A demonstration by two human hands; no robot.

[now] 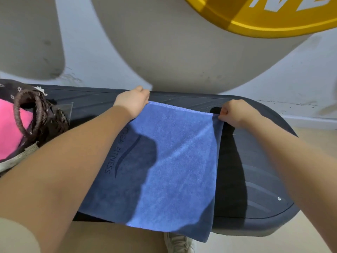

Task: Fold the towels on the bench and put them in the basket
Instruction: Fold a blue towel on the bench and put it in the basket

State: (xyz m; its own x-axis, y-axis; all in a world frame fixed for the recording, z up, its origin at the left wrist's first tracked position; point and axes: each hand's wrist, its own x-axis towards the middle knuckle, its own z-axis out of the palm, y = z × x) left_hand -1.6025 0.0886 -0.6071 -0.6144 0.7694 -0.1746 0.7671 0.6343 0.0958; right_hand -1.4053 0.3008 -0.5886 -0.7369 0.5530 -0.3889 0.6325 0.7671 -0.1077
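Blue towel (169, 161) spread across the dark bench (255, 179), its near edge overhanging the bench's near side. Left hand (133, 102) and right hand (235, 114) each pinch a far corner, fingers curled on the hem, probably to keep the cloth taut and square for folding. Basket (36, 121), holding a pink towel (9, 128), stands at the left; bare bench lies to the right.

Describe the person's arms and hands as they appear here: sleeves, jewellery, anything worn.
Both forearms are bare up to the frame edge. A pale sleeve edge may show at the lower left corner, too blurred to tell. The left hand and right hand show no gloves, watch or bracelet; rings cannot be judged, the fingers being mostly hidden.
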